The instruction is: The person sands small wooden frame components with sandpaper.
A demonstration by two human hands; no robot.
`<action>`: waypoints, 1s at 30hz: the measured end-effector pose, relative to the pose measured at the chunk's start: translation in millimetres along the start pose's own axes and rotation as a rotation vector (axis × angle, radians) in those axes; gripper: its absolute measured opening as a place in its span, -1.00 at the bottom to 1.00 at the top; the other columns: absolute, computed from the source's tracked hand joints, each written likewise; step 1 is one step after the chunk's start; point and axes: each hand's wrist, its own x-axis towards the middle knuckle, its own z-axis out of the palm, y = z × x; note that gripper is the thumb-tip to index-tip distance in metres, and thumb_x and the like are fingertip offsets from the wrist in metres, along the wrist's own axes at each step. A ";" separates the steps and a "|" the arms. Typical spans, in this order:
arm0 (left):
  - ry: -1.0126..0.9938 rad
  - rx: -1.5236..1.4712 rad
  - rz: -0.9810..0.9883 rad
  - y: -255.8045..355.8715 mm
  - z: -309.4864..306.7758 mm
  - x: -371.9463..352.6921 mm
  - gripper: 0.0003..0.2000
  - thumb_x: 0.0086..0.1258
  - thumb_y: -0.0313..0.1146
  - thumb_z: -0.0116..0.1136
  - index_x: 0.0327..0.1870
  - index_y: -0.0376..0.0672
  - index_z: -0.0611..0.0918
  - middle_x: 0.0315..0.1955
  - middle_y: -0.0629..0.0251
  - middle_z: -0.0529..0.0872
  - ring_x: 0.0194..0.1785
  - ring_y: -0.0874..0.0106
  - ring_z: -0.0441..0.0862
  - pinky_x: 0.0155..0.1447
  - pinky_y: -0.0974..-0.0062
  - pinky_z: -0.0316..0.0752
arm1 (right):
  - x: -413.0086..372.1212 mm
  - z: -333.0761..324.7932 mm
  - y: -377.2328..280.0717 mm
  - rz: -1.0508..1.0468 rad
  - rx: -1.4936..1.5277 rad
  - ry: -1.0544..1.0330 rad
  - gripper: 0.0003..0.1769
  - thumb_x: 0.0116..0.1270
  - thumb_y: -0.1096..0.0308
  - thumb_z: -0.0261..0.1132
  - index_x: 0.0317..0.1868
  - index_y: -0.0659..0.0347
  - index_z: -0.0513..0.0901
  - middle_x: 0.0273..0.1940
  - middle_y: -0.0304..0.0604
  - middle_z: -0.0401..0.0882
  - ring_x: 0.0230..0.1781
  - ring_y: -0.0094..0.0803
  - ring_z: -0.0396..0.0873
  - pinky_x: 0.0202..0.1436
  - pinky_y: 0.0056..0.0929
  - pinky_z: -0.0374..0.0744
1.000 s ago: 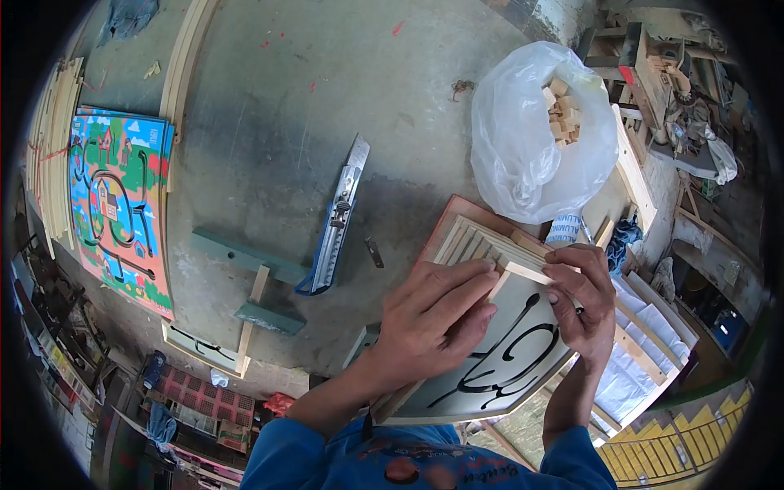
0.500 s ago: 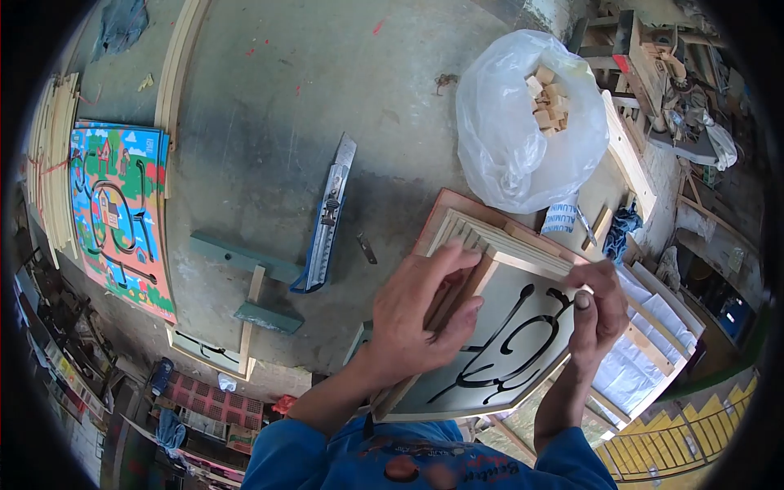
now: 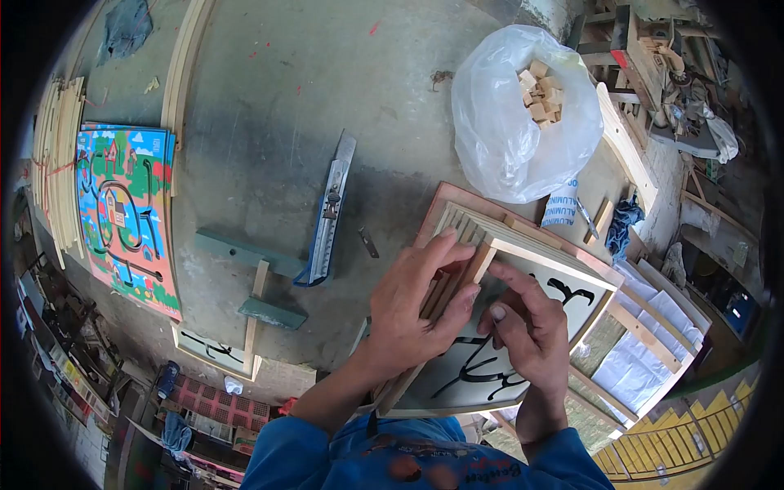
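My left hand is closed round the left edge of a stack of wooden frames, its fingers and thumb near the upper corner. The top frame surrounds a white panel with black curving slots, partly covered by my hands. My right hand is over this panel, its index finger reaching to the frame's inner upper-left corner. Its other fingers are curled near the thumb; anything between them is hidden. Under the stack lies a reddish board.
A blue utility knife and a loose blade lie left of the stack. Beyond it stands a plastic bag of wooden blocks. Farther left are green wooden pieces, colourful printed boards and thin wooden strips.
My right hand has moved left from the right side of the frame to its upper-left inner corner. My left hand keeps its hold on the stack.
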 end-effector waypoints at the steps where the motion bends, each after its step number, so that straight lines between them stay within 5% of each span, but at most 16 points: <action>1: 0.002 -0.001 0.000 -0.6 0.2 -0.1 -0.29 0.24 -0.61 0.33 0.43 -0.36 0.26 -0.03 0.01 0.72 -0.10 0.33 0.73 0.00 0.42 0.62 | 0.4 0.3 -1.1 0.000 -0.002 0.000 -0.54 0.37 0.61 0.14 0.29 0.32 0.48 -0.49 -0.14 0.64 -0.45 -0.48 0.69 -0.35 -0.53 0.60; 15: 0.009 0.027 -0.012 8.4 -6.2 5.0 -0.40 0.26 -0.57 0.28 0.37 -0.34 0.39 0.01 0.02 0.71 -0.08 0.31 0.70 0.02 0.40 0.60 | -13.3 -8.3 -3.6 -0.080 -0.035 0.049 -0.58 0.40 0.58 0.14 0.27 0.32 0.50 -0.47 -0.15 0.64 -0.45 -0.51 0.67 -0.33 -0.55 0.59; 16: 0.018 0.087 -0.053 14.2 -9.5 5.5 -0.53 0.30 -0.50 0.26 0.26 -0.35 0.52 -0.02 0.05 0.71 -0.07 0.33 0.67 0.05 0.41 0.55 | -21.6 -10.4 -4.1 -0.045 0.047 0.117 -0.73 0.40 0.57 0.20 0.10 0.32 0.56 -0.45 -0.22 0.60 -0.44 -0.56 0.61 -0.28 -0.58 0.56; 20: 0.102 0.296 0.010 32.0 -15.0 7.2 -0.76 0.35 -0.47 0.20 0.01 -0.28 0.66 -0.11 0.08 0.71 -0.09 0.23 0.65 0.02 0.35 0.53 | -57.1 -23.3 29.5 -0.108 0.382 0.358 -0.81 0.35 0.53 0.37 -0.22 0.24 0.47 -0.42 -0.32 0.52 -0.40 -0.63 0.51 -0.27 -0.62 0.49; 25: -0.023 0.270 0.119 59.4 -7.4 22.0 -0.84 0.43 -0.43 0.14 -0.11 -0.32 0.66 -0.21 0.12 0.71 -0.18 0.36 0.64 -0.13 0.49 0.51 | -122.8 -54.0 69.8 -0.076 0.347 0.552 -0.91 0.53 0.44 0.16 -0.17 0.29 0.48 -0.45 -0.20 0.57 -0.51 -0.58 0.49 -0.43 -0.59 0.49; 26: -0.048 0.320 -0.014 72.7 1.7 25.9 -0.82 0.44 -0.43 0.13 -0.08 -0.34 0.66 -0.27 0.13 0.70 -0.21 0.38 0.64 -0.18 0.53 0.50 | -133.2 -59.8 82.7 -0.108 0.364 0.623 -0.88 0.56 0.42 0.11 -0.16 0.30 0.49 -0.46 -0.20 0.56 -0.52 -0.58 0.48 -0.43 -0.59 0.50; 30: -0.208 0.319 0.158 103.3 61.9 52.2 -0.80 0.40 -0.55 0.10 -0.02 -0.34 0.67 -0.29 0.16 0.72 -0.21 0.38 0.65 -0.09 0.49 0.51 | -168.5 -79.0 141.2 -0.153 0.443 0.986 -0.66 0.62 0.21 0.06 -0.30 0.28 0.46 -0.56 -0.26 0.44 -0.60 -0.60 0.40 -0.52 -0.62 0.36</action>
